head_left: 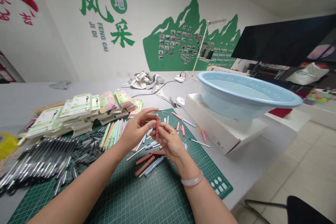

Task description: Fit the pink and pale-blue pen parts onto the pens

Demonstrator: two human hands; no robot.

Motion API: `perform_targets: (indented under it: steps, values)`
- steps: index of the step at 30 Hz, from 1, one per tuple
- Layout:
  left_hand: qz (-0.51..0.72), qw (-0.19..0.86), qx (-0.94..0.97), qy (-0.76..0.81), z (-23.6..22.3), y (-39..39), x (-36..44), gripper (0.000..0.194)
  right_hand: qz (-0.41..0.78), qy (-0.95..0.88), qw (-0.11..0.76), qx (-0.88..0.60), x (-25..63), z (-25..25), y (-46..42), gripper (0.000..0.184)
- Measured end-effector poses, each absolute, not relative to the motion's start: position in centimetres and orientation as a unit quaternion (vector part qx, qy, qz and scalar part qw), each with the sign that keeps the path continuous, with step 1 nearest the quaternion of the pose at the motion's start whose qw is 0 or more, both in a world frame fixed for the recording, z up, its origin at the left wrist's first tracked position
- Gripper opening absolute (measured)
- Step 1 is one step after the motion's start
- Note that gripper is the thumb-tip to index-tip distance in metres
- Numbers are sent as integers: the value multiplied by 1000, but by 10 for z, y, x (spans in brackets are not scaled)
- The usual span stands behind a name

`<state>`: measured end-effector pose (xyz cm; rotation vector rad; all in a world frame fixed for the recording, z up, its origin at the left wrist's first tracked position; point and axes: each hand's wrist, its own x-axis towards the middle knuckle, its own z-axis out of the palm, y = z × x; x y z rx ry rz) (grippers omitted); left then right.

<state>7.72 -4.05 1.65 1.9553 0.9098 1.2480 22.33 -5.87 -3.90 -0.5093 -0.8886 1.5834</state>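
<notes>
Pen barrel, red, pinched in R hand over cutting mat; L hand at its top, grip unclear; blk pens at mat's left end.

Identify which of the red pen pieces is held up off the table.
The roughly upright red tube pinched in the right hand; the other red pieces lie on the green mat or the tabletop.

Office-like workroom: photo mural on wall, large black screen, cutting mat on table.
</notes>
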Motion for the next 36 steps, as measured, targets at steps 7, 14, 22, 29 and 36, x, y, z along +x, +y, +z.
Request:
perform_targets:
  steps: [7, 14, 22, 29, 36]
  values:
    - [114, 111, 817, 554, -28, -44, 57, 9, 642, -383, 615, -251, 230, -42, -52, 17]
    - [-4, 46, 795, 605, -54, -57, 66, 22, 649, -362, 616, -261, 230, -41, -53, 20]
    - [236, 292, 730, 571, 2, -38, 49, 6, 650, -366, 608, -271, 230, -44, -54, 34]
    - [512, 462, 627, 362, 54, -28, 57, 15, 642, -387, 609, -260, 223, -49, -53, 30]
    - [508, 419, 676, 330, 54, -28, 75, 15, 624, -402, 614, -267, 219, -53, -52, 27]
